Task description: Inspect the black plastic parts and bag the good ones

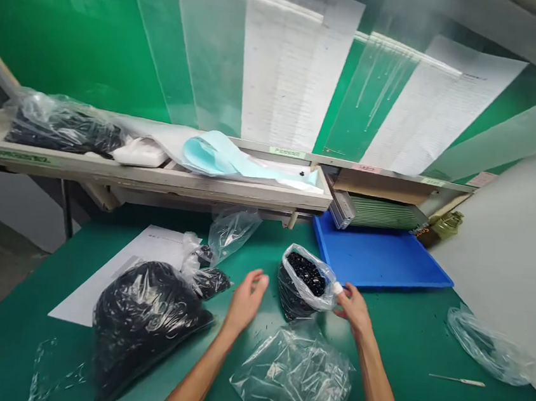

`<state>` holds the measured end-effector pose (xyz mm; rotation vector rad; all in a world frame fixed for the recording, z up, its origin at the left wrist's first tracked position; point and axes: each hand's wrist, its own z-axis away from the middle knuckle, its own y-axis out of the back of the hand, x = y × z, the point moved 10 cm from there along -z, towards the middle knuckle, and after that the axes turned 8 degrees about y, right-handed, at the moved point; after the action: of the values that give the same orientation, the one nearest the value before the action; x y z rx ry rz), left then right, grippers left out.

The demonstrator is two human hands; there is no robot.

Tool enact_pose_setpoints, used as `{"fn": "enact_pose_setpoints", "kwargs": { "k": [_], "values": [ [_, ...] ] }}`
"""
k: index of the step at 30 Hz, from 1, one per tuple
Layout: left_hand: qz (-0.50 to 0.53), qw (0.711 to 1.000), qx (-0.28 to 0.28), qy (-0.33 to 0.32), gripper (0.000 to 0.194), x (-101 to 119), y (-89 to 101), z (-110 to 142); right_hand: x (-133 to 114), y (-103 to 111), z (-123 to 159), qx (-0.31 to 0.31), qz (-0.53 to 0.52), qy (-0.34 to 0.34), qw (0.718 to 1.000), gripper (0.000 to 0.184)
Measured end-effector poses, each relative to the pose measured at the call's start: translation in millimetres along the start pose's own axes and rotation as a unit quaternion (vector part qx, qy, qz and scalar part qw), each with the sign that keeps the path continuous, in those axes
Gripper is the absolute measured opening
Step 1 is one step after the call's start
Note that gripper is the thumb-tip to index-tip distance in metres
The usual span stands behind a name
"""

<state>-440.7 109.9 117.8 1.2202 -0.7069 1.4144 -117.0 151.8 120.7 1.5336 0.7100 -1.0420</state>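
Observation:
An open clear plastic bag of small shiny black pieces stands upright on the bench, its rim folded outward. My right hand pinches the right side of that rim; a white covering shows on one fingertip. To the left of the bag, apart from it, my left hand hovers with loosely curved fingers and nothing in them. A flat clear plastic bag lies crumpled between my forearms. Left of my left arm rests a large full bag of black pieces, with a smaller bag of black pieces behind it.
A blue tray sits at the back right of the green bench. A thin tool and crumpled plastic lie at the right. White paper is under the bags at left. A shelf overhangs the back.

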Motion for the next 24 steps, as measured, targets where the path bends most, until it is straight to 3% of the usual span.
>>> {"fn": "enact_pose_setpoints", "kwargs": {
  "k": [3,5,7,10,14,18,21,24],
  "values": [
    [-0.025,1.0,-0.009,-0.007,0.042,35.7,-56.9,-52.0,4.8,-28.8,7.7,-0.065,-0.08,-0.022,0.994,0.048],
    [-0.04,0.999,-0.024,-0.011,0.03,52.0,-75.1,-72.4,-2.1,-34.9,13.3,-0.079,-0.126,-0.018,0.989,0.042],
    [-0.044,0.998,-0.04,-0.014,0.016,62.6,-78.8,-78.8,-11.2,-29.9,12.5,-0.07,-0.157,-0.009,0.985,0.038],
    [-0.027,0.998,-0.046,-0.014,0.008,71.2,-63.4,-67.5,-26.1,-13.0,-0.6,-0.036,-0.171,0.011,0.984,0.037],
    [0.01,0.998,-0.065,-0.005,0.016,75.2,-30.6,-25.8,-57.7,-0.2,-21.2,-0.021,-0.14,0.057,0.988,0.036],
    [0.035,0.992,-0.123,0.021,0.026,68.5,-7.1,25.5,-109.2,-11.9,-26.0,-0.069,-0.075,0.135,0.986,0.024],
    [0.033,0.985,-0.16,0.049,0.033,50.0,2.5,52.9,-144.9,-27.4,-19.2,-0.093,-0.035,0.2,0.975,0.021],
    [0.042,0.98,-0.161,0.108,0.04,16.7,13.4,66.6,-151.7,-48.0,-4.8,-0.123,-0.008,0.226,0.966,0.024]
  ]
}}
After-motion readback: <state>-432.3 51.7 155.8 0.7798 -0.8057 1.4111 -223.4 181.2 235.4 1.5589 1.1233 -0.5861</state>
